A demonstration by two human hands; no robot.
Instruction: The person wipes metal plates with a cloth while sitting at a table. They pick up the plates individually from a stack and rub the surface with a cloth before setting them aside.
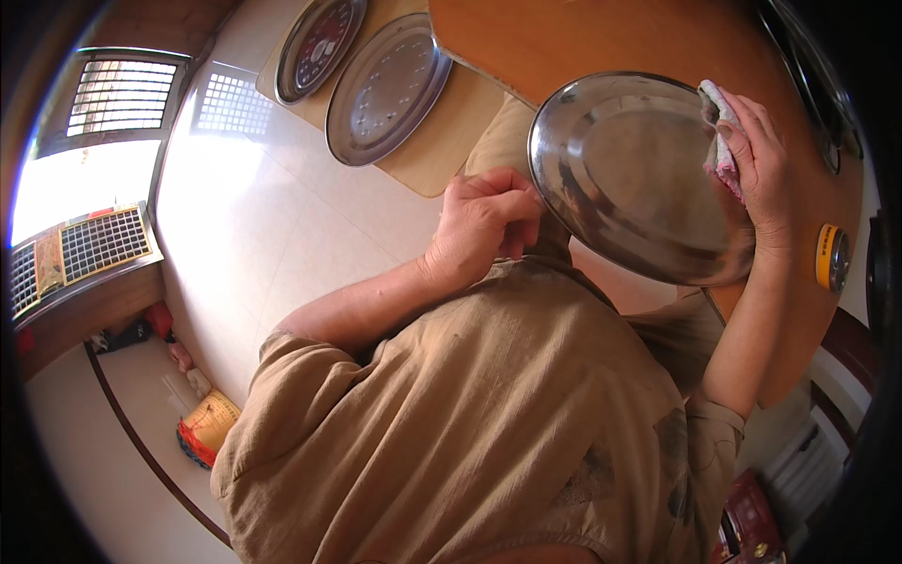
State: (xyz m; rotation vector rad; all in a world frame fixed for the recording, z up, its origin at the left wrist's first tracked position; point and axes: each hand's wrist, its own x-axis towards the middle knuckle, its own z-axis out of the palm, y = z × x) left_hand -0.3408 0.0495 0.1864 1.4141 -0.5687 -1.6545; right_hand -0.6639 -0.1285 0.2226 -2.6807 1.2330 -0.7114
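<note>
A round, shiny metal tray [634,169] is tilted in front of me, over my lap and against the edge of the wooden table. My left hand [493,211] grips its near-left rim, with the fingers curled in. At the far right rim, my right hand [757,162] presses a folded whitish cloth with a pink edge [722,144] onto the tray. Part of the cloth is hidden by the fingers.
The orange-brown wooden table [599,35] bears a yellow round tin [831,257] at right and dark glossy items at its far right. Left of it, a perforated metal tray [387,92] and a patterned round tray [320,49] lie on a pale board [423,169].
</note>
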